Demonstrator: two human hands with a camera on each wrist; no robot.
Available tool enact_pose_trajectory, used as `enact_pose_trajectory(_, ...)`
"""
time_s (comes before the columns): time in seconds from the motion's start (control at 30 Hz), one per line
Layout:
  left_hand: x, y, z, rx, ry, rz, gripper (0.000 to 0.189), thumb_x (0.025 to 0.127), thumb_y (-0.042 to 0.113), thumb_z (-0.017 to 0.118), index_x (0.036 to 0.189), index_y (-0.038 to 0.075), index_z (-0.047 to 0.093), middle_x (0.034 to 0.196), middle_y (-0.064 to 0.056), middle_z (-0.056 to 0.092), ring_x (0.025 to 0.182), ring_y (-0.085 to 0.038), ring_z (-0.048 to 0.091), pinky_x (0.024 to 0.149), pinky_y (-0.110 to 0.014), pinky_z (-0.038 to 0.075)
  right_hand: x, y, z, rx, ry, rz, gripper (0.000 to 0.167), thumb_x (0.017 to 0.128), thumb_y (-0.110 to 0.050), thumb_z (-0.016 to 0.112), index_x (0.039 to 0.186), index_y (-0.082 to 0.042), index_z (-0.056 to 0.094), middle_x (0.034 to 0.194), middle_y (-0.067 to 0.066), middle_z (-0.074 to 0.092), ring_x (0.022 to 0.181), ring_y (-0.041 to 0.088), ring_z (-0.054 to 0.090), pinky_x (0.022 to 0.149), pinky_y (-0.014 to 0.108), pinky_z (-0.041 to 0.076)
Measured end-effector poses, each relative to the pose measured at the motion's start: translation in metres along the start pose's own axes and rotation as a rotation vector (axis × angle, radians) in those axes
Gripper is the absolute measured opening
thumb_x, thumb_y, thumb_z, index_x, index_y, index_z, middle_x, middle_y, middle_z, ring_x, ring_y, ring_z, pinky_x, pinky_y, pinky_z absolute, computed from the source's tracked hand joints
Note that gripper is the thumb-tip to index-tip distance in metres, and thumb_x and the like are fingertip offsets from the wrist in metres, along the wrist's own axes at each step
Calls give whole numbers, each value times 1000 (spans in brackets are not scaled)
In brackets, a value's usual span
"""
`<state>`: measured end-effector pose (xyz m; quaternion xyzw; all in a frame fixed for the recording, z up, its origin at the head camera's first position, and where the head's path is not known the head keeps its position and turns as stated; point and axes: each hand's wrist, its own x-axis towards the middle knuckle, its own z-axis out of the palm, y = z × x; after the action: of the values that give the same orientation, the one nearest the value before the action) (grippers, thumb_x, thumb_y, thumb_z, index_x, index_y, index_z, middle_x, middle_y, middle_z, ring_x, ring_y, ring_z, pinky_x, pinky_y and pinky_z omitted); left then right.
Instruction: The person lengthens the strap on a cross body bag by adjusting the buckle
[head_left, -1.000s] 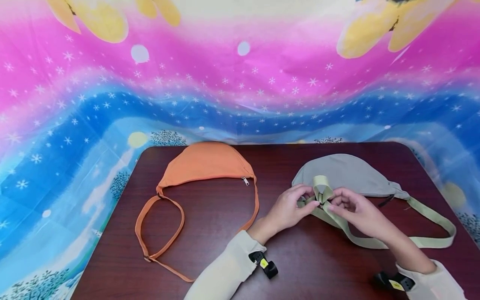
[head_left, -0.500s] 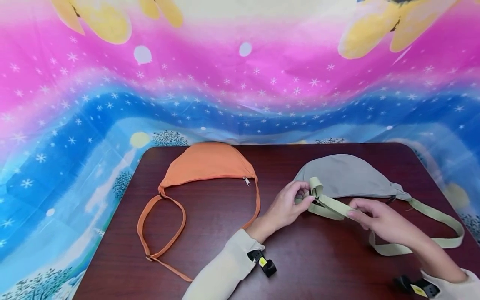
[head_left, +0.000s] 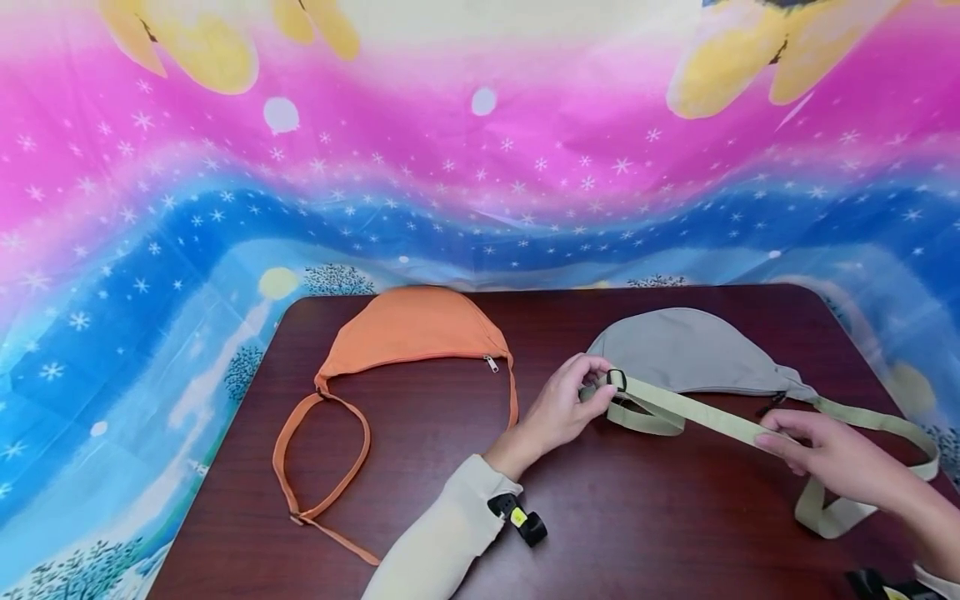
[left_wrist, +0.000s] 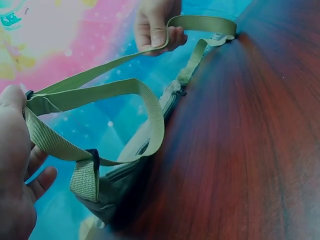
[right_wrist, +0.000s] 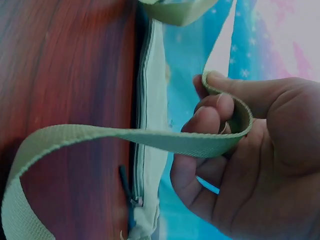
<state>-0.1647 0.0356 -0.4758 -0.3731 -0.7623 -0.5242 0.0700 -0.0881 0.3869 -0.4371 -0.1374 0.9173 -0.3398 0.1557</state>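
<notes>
A grey waist bag (head_left: 686, 350) lies at the right of the table, its zipper side toward me. Its pale green strap (head_left: 701, 412) is stretched taut between my two hands. My left hand (head_left: 566, 400) pinches the strap beside a black slider buckle (head_left: 617, 381), close to the bag's left end. Below that hand the strap hangs in a loop, and a second buckle (left_wrist: 94, 159) shows in the left wrist view. My right hand (head_left: 832, 454) pinches the strap farther right between thumb and fingers; in the right wrist view the webbing (right_wrist: 175, 142) bends around its fingers and trails down to the table.
An orange waist bag (head_left: 420, 329) lies at the left of the dark wooden table (head_left: 637, 533), its strap (head_left: 281, 450) spread toward the front edge. Behind the table hangs a colourful printed cloth (head_left: 450, 192).
My right hand has moved right, drawing the strap out straight from the buckle. The small upright loop at my left hand has gone flat. My left hand has shifted slightly left.
</notes>
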Motion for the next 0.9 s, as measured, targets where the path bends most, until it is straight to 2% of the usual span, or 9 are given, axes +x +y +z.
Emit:
enact_pose_trajectory(0.1,1,0,-2,0,-4,17,24,98,6,65,120,-2,58,105,-12,61,94,-19,59,82,-37,55,-2,3,-1,14,-6,8,16,108,-19,52,94,-12,56,66,-7,39,53,12,38,48,32,31)
enact_pose_trajectory(0.2,1,0,-3,-3,-20,7,24,99,7,65,121,-1,58,107,-12,61,95,-19,59,82,-31,54,-3,3,0,8,-7,5,17,108,-20,53,93,-12,56,66,-7,41,54,13,41,49,31,32)
enact_pose_trajectory(0.4,3,6,-6,18,-86,-28,25,97,13,70,119,5,62,106,-6,63,95,-12,59,85,-20,50,1,1,6,40,-135,-29,12,107,-20,54,102,-10,58,75,-7,51,64,14,50,55,30,36)
enact_pose_trajectory(0.6,1,6,-9,117,-219,1,27,93,22,77,117,13,69,103,6,65,96,-1,57,85,-16,48,6,-5,21,87,-262,-96,19,107,-16,55,121,-5,59,95,-8,64,80,6,59,62,27,44)
enact_pose_trajectory(0.73,0,4,-12,121,-303,-2,29,91,26,79,117,13,72,105,4,68,96,-1,58,85,-16,48,7,-13,35,142,-326,-130,21,106,-17,57,122,-5,59,96,-7,67,83,9,63,64,27,48)
enact_pose_trajectory(0.83,1,3,-15,125,-277,-60,28,94,27,76,117,12,72,107,1,69,97,-1,59,86,-17,48,5,-21,46,141,-361,-135,23,104,-21,61,121,-5,60,93,-8,66,78,8,62,62,27,47)
enact_pose_trajectory(0.9,3,3,-16,170,-224,-139,24,96,27,73,114,11,71,105,1,69,94,-1,60,84,-16,48,2,-27,53,92,-357,-135,26,102,-24,64,119,-6,60,90,-12,65,76,3,59,62,26,46)
